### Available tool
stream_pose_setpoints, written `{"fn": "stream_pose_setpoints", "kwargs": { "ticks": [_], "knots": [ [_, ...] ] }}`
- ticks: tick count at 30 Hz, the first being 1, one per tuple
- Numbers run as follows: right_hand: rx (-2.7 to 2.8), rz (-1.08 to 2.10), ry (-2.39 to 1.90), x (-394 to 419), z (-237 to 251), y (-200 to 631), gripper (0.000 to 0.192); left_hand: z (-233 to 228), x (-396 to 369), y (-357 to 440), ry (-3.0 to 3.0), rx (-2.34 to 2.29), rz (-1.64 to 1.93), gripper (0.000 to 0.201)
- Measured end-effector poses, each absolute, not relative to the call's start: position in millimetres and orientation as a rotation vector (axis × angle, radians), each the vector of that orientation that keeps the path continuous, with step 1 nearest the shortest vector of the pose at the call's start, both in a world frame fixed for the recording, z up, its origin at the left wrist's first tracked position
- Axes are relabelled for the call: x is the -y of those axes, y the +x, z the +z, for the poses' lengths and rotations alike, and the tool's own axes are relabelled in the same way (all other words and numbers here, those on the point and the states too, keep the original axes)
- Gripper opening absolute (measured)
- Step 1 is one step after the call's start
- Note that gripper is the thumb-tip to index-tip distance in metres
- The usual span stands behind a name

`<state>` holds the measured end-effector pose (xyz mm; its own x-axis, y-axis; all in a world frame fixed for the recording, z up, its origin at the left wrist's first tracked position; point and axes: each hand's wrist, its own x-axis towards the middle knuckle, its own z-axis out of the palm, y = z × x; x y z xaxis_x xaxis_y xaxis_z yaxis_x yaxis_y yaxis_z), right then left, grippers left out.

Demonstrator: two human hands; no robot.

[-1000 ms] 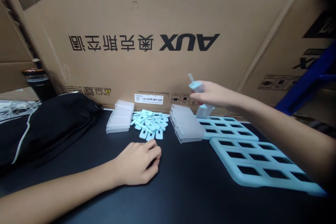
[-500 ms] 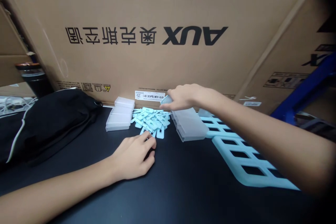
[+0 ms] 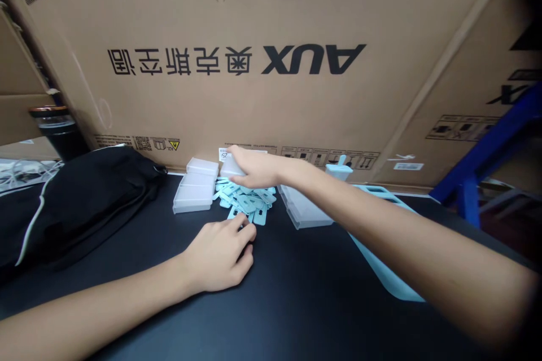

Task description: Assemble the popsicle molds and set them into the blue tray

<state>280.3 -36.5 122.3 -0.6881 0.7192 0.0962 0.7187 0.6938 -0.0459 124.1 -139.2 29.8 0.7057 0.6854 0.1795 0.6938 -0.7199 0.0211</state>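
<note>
Translucent plastic, frosted white: one small case [image 3: 232,168] is held by the right hand [image 3: 254,168] at the far edge of the tabletop [image 3: 296,304], above the heap of pale blue tabs [image 3: 248,198] and just beside the stack of like cases [image 3: 195,192] to the left. The right fingers [image 3: 239,161] are closed around the case, thumb below, the rest on top. The left hand [image 3: 220,256] is rested on the dark tabletop, fingers [image 3: 245,231] loosely curled, tips touching the nearest blue tab at the heap's front edge; nothing is seen pinched. A second row of cases [image 3: 302,208] is laid right of the heap. A pale blue grid tray [image 3: 381,276] is largely hidden behind the right forearm, a small blue piece [image 3: 339,169] standing at its far end. A black bag [image 3: 80,203] and a large cardboard box [image 3: 271,56] are noted behind.

Handling advice, as judged: the case is best kept level and gripped by its edges, the tab steadied flat by the left fingertips
</note>
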Motion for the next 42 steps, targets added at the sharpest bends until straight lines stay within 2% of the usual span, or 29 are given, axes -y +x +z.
{"fn": "stream_pose_setpoints", "kwargs": {
  "ticks": [7,14,24,30,33,36,38,42],
  "knots": [
    [2.782,-0.179,-0.873,27,106,216,0.038,30,137,125,-2.841,1.125,-0.249,0.013],
    [2.77,-0.149,-0.883,10,91,189,0.044,27,136,124,-2.84,1.088,-0.246,0.016],
    [2.711,-0.243,-0.955,6,83,201,0.046,27,136,123,-2.82,1.079,-0.254,0.014],
    [2.471,-0.237,-0.951,46,119,285,0.046,27,138,122,-2.818,1.062,-0.273,0.014],
    [2.216,-0.307,-1.223,66,121,362,0.043,28,138,123,-2.833,1.075,-0.276,0.014],
    [1.788,-0.246,-1.672,73,99,438,0.046,29,139,124,-2.849,1.093,-0.273,0.017],
    [1.559,-0.098,-1.9,71,76,474,0.052,30,140,126,-2.853,1.104,-0.265,0.018],
    [1.499,0.134,-2.094,59,37,499,0.062,31,140,128,-2.852,1.125,-0.232,0.017]
  ]
}}
